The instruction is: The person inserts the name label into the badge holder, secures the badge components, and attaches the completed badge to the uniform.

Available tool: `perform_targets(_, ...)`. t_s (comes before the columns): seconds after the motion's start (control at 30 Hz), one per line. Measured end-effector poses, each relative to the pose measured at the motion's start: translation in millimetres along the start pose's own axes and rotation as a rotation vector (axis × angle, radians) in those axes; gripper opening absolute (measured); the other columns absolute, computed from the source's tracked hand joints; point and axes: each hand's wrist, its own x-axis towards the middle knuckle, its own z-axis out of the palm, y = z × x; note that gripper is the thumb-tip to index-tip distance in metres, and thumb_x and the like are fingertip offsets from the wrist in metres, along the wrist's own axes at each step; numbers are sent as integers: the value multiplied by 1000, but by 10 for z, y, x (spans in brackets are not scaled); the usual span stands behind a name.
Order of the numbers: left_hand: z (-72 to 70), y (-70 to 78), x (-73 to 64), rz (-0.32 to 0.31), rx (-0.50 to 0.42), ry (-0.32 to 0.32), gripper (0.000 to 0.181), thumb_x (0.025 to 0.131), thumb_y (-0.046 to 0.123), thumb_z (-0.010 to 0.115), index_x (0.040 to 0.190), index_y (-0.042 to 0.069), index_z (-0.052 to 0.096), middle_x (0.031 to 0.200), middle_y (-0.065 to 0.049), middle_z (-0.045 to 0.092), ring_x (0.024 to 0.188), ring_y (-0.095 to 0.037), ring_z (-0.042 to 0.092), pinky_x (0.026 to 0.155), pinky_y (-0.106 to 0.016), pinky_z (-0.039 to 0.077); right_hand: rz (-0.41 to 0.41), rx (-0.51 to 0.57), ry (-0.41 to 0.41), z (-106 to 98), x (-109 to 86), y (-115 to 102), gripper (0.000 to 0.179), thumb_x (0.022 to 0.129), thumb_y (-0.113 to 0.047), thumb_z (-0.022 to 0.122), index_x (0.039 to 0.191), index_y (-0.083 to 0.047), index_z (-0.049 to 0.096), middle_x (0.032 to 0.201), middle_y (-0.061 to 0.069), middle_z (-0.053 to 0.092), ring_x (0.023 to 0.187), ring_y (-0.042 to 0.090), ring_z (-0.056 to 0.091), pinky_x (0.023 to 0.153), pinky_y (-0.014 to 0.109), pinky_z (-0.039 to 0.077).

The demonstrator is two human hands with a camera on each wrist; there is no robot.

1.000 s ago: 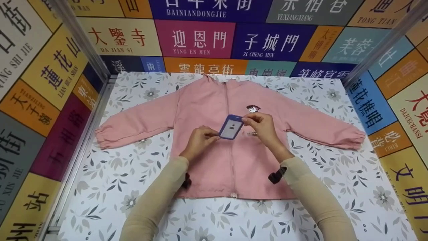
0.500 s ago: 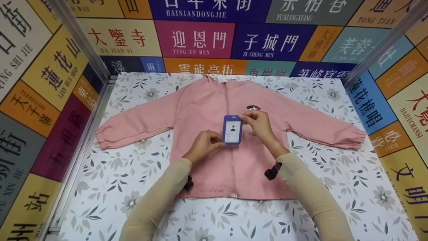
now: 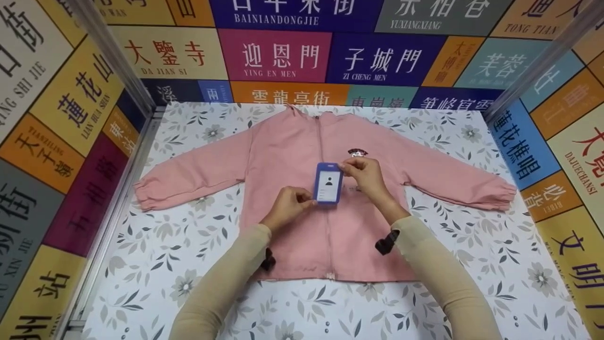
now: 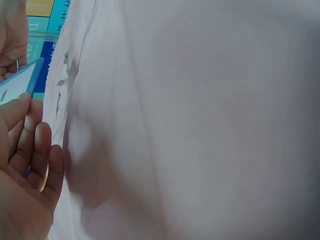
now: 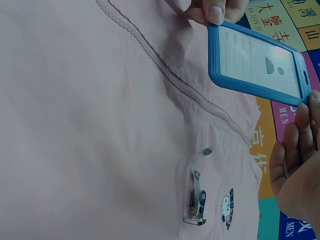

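Observation:
A blue badge holder (image 3: 328,183) with a white ID card in it is held upright above the pink zip-up jacket (image 3: 283,156). My left hand (image 3: 289,204) pinches its lower left corner; my right hand (image 3: 365,175) pinches the upper right corner. The right wrist view shows the holder's slot beside the right fingertips. Below it, on the jacket, lies a metal badge clip (image 5: 197,200) with a clear strap, partly hidden by my right hand in the head view. A small cartoon print (image 5: 227,209) is on the jacket's chest.
The jacket lies spread on a white table (image 3: 203,255) with a leaf pattern, its sleeves stretched to both sides. Coloured panels (image 3: 276,55) with lettering stand behind and at the sides. Metal posts (image 3: 118,52) mark the corners.
The badge holder has turned from a tilted pose to upright, facing the head camera. My left hand has shifted slightly down and right with it. Little differs over the last half second.

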Motion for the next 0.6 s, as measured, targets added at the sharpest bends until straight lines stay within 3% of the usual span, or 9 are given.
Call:
perform_targets(0.2,5,2,7,-77,-95,32,7,82,10,79,85,4,78,80,-9,74,68,-6,57,66,-19,49,-1,-8,-33,-72,0,-17,31,90,-34,71,105,-8,76,87,-8,72,80,9,66,79,29,57)
perform_targets(0.33,-8,7,7,-101,-114,51,7,82,10,79,85,4,78,81,-10,75,69,-6,59,67,-20,50,-11,-2,-27,-169,22,22,30,93,-28,68,110,-4,74,86,-9,70,79,6,64,77,21,55)
perform_targets(0.53,-47,-2,-1,-97,-107,67,8,82,10,79,86,4,78,84,-11,76,68,-6,60,69,-20,52,-58,-140,-49,-345,-106,-33,25,95,-15,65,115,-1,72,102,13,71,88,12,61,75,15,50)
perform_targets(0.6,-56,-16,3,-87,-116,69,7,82,10,79,86,4,78,84,-11,76,68,-6,59,68,-20,51,-78,-212,-46,-404,-105,108,24,95,-19,66,113,-6,74,104,15,69,90,14,59,75,15,48)
